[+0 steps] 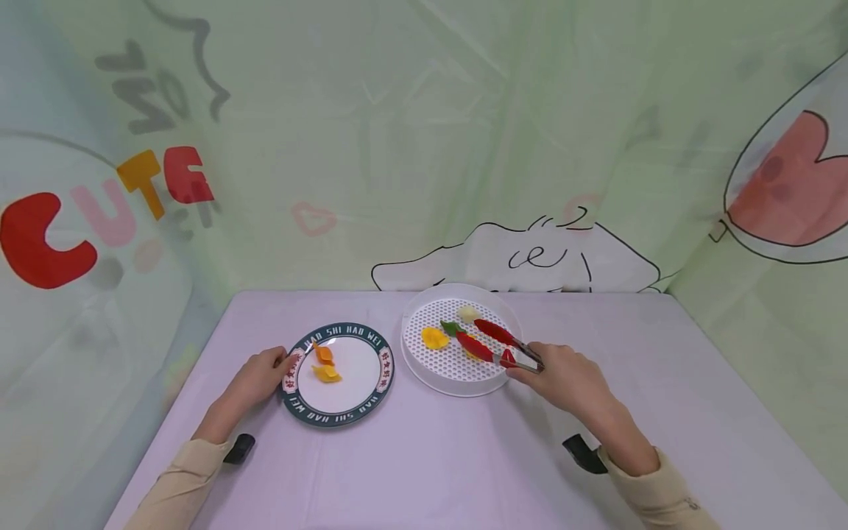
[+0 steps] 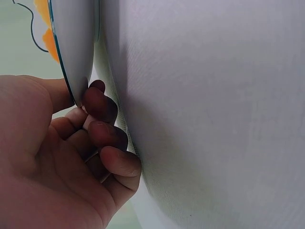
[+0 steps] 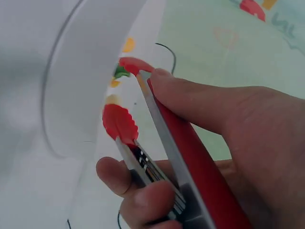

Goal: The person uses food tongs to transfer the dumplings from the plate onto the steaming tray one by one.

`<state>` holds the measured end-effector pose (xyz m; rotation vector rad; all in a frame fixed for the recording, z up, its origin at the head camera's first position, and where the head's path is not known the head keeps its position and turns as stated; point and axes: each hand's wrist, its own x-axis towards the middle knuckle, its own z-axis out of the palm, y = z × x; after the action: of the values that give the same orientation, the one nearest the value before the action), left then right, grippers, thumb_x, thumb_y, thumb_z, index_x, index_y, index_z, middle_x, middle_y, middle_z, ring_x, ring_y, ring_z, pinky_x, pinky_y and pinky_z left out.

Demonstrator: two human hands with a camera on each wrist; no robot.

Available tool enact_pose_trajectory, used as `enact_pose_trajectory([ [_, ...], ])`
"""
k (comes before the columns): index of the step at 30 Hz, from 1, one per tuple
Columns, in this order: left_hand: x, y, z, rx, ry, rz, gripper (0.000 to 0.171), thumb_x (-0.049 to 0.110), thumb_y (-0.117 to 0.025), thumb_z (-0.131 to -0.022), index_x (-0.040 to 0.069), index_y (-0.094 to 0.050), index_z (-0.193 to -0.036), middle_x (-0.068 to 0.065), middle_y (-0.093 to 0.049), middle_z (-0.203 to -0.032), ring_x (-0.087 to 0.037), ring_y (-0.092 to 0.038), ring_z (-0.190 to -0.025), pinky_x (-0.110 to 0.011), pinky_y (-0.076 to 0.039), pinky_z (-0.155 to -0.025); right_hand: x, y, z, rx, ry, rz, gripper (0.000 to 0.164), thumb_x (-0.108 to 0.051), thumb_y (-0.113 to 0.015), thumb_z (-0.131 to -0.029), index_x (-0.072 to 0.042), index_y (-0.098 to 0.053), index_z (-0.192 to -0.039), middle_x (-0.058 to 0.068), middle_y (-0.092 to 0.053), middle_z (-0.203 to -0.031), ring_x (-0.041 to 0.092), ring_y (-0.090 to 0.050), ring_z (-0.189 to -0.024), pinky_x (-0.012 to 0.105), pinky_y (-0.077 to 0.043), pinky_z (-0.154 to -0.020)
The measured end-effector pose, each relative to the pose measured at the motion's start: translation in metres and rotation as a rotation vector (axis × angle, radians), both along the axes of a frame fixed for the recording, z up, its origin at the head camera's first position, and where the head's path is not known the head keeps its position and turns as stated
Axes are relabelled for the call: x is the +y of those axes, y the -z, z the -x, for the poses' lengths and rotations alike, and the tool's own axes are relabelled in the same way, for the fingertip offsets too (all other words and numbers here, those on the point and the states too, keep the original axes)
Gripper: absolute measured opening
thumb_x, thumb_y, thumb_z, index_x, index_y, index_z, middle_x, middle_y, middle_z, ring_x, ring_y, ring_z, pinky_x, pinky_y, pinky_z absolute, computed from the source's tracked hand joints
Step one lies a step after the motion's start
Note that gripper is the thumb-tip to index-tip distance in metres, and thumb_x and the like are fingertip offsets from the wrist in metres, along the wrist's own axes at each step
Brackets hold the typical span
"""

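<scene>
My left hand [image 1: 260, 374] pinches the left rim of a round white plate [image 1: 344, 403] with a dark green lettered border. In the left wrist view the thumb lies above the rim and curled fingers are under it. An orange piece [image 1: 324, 355] and a yellow dumpling-shaped piece [image 1: 327, 374] lie on the plate. My right hand [image 1: 571, 377] grips red-tipped metal tongs [image 3: 183, 157], their arms spread above a white perforated steamer tray [image 1: 457, 388]. Inside are a yellow piece [image 1: 434, 338], a green piece [image 1: 451, 327] and a cream piece [image 1: 468, 313]; another yellow piece is partly hidden beneath the tongs.
The steamer tray stands right of the plate, near the back of the cloth-covered table [image 1: 411, 471]. Behind it hangs a pale green printed curtain [image 1: 371, 147], which also encloses both sides. Black straps or mounts [image 1: 584, 453] show at both wrists.
</scene>
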<state>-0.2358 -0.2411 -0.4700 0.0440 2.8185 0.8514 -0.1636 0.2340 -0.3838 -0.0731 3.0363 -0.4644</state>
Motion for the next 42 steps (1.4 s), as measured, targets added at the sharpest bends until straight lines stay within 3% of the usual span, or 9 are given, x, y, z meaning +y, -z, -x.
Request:
enact_pose_trajectory([
  [3, -0.002, 0.002, 0.001, 0.001, 0.002, 0.004, 0.029, 0.032, -0.052, -0.104, 0.005, -0.057, -0.094, -0.006, -0.052, -0.072, -0.019, -0.051, -0.070, -0.029, -0.041, -0.061, -0.008, -0.005, -0.002, 0.002, 0.024, 0.018, 0.079, -0.054, -0.076, -0.082, 0.003, -0.056, -0.133, 0.010, -0.063, -0.086, 0.020, -0.054, -0.071, 0.030, -0.044, -0.055],
  [7, -0.005, 0.003, 0.001, 0.009, 0.001, 0.005, 0.029, 0.032, -0.053, -0.104, 0.005, -0.057, -0.094, -0.006, -0.051, -0.072, -0.019, -0.051, -0.070, -0.029, -0.041, -0.061, -0.029, -0.001, -0.003, 0.032, 0.017, 0.043, 0.094, -0.061, -0.075, -0.080, 0.003, -0.047, -0.143, 0.018, -0.064, -0.113, 0.023, -0.060, -0.086, 0.035, -0.054, -0.065],
  [13, -0.002, 0.000, -0.001, -0.006, -0.010, -0.013, 0.029, 0.032, -0.053, -0.104, 0.005, -0.056, -0.093, -0.006, -0.052, -0.072, -0.019, -0.052, -0.070, -0.029, -0.041, -0.062, -0.073, 0.016, -0.006, 0.024, -0.058, 0.097, 0.096, -0.066, -0.077, -0.074, -0.010, -0.047, -0.147, 0.010, -0.064, -0.119, 0.021, -0.060, -0.090, 0.034, -0.055, -0.070],
  [18, 0.000, -0.002, -0.001, -0.005, -0.013, -0.018, 0.029, 0.032, -0.053, -0.104, 0.005, -0.056, -0.093, -0.006, -0.052, -0.072, -0.019, -0.052, -0.070, -0.029, -0.041, -0.062, -0.108, 0.026, -0.009, 0.012, -0.194, 0.127, 0.091, -0.066, -0.077, -0.074, -0.014, -0.050, -0.144, 0.009, -0.066, -0.119, 0.020, -0.062, -0.091, 0.035, -0.056, -0.072],
  [22, 0.001, -0.004, 0.000, -0.003, -0.012, -0.018, 0.029, 0.032, -0.053, -0.104, 0.005, -0.057, -0.094, -0.005, -0.052, -0.072, -0.019, -0.052, -0.071, -0.028, -0.041, -0.063, -0.130, 0.039, -0.005, -0.001, -0.302, 0.123, 0.082, -0.065, -0.075, -0.078, -0.015, -0.054, -0.140, 0.004, -0.067, -0.108, 0.014, -0.059, -0.083, 0.027, -0.051, -0.064],
  [26, 0.002, -0.005, 0.000, -0.001, -0.005, -0.014, 0.029, 0.032, -0.054, -0.104, 0.005, -0.057, -0.095, -0.006, -0.051, -0.072, -0.019, -0.052, -0.071, -0.027, -0.041, -0.062, -0.150, 0.053, 0.000, 0.021, -0.359, 0.058, 0.074, -0.065, -0.071, -0.082, -0.017, -0.058, -0.136, 0.000, -0.067, -0.104, 0.010, -0.054, -0.078, 0.021, -0.044, -0.061],
  [31, 0.003, -0.006, -0.001, -0.006, -0.008, -0.012, 0.028, 0.031, -0.053, -0.104, 0.005, -0.057, -0.095, -0.006, -0.051, -0.072, -0.019, -0.052, -0.072, -0.026, -0.042, -0.062, -0.165, 0.058, 0.002, 0.078, -0.397, 0.003, 0.068, -0.060, -0.069, -0.086, -0.015, -0.060, -0.137, 0.004, -0.070, -0.112, 0.012, -0.056, -0.077, 0.021, -0.042, -0.061],
  [38, 0.003, -0.007, -0.003, 0.000, -0.002, -0.017, 0.027, 0.029, -0.053, -0.104, 0.005, -0.056, -0.093, -0.006, -0.051, -0.071, -0.019, -0.051, -0.070, -0.028, -0.041, -0.062, -0.172, 0.055, 0.002, 0.135, -0.403, 0.032, 0.051, -0.049, -0.071, -0.089, -0.015, -0.066, -0.126, 0.002, -0.072, -0.104, 0.010, -0.049, -0.066, 0.021, -0.033, -0.053],
  [42, 0.004, -0.008, -0.003, -0.001, -0.003, -0.018, 0.025, 0.026, -0.052, -0.104, 0.005, -0.056, -0.093, -0.006, -0.051, -0.072, -0.019, -0.051, -0.070, -0.028, -0.041, -0.062, -0.172, 0.054, 0.001, 0.142, -0.398, 0.040, 0.051, -0.047, -0.073, -0.089, -0.015, -0.066, -0.128, 0.003, -0.073, -0.108, 0.009, -0.047, -0.066, 0.020, -0.032, -0.053],
])
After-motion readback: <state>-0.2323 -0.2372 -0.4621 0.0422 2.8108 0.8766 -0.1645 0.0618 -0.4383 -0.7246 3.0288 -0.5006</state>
